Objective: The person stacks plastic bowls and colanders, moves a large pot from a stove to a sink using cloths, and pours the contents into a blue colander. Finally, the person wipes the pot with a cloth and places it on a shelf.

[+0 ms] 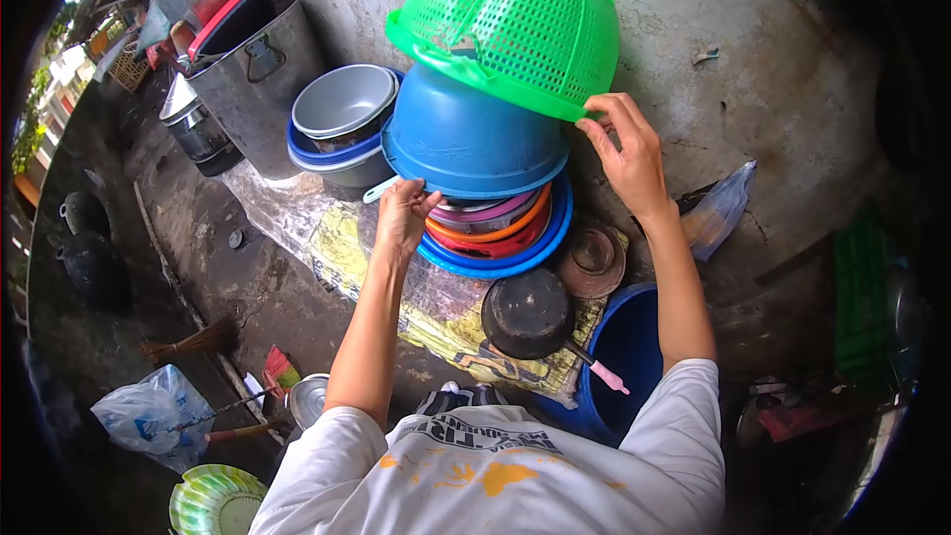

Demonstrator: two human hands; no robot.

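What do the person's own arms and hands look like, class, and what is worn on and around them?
The left hand and right hand are bare, with no gloves or watch showing. The forearms are uncovered, below short white sleeves. These belong to a white shirt with dark lettering and orange patches.

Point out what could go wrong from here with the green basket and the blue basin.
The green basket sits tilted, with the right hand at one edge only, so it could slide off. The blue basin, upside down over nested bowls with the left hand at its rim, might shift and topple them.
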